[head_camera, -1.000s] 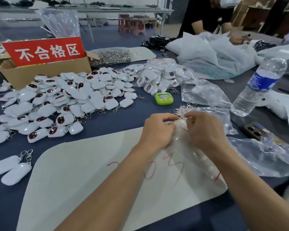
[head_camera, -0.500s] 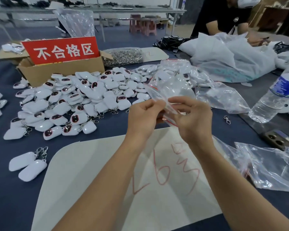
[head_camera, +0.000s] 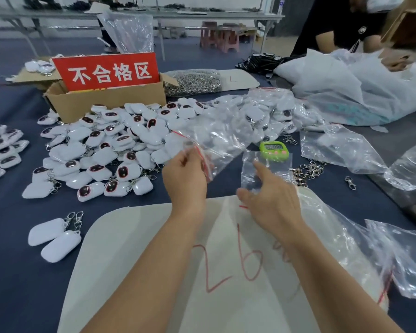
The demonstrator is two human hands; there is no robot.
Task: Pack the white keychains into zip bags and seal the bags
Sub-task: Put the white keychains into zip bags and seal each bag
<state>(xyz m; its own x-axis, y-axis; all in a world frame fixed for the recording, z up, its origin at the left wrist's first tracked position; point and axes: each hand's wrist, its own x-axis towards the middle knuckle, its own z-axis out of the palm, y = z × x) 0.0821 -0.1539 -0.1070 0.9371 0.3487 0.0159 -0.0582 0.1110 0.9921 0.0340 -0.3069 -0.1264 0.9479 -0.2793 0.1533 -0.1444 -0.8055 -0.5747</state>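
Far left of the counter point(head_camera: 15, 272): a small heap of keychains point(head_camera: 3, 150) is sitting at the edge of view. Nearer me, two face-down keychains point(head_camera: 54, 239) are lying side by side, just beside the white sheet point(head_camera: 142, 248) with red writing on it. Behind them the main pile of white keychains point(head_camera: 106, 150) is spreading loose in front of a cardboard box point(head_camera: 106, 103), which is carrying a red sign point(head_camera: 108, 72).

Centre: my left hand point(head_camera: 186, 179) is pinching the red-striped mouth of a zip bag point(head_camera: 216, 143) and holding it raised above the counter. The bag is slanting up and to the right over the near edge of the pile. It is too blurred to tell whether anything is inside. My right hand point(head_camera: 271, 203) is spread wide over the sheet with fingers straight, gripping nothing. Its index finger is pointing up at a small clear bag point(head_camera: 267, 167); I cannot tell whether it is touching. A green timer point(head_camera: 273, 147) is sitting just behind that bag. Farther back a sack of metal clasps point(head_camera: 193, 81) and a heap of bagged keychains point(head_camera: 274, 111) are lying.

Right: loose clasps point(head_camera: 308, 169) are lying scattered near a crumpled clear bag point(head_camera: 341, 147), and a water bottle point(head_camera: 408, 169) is showing at the frame edge.
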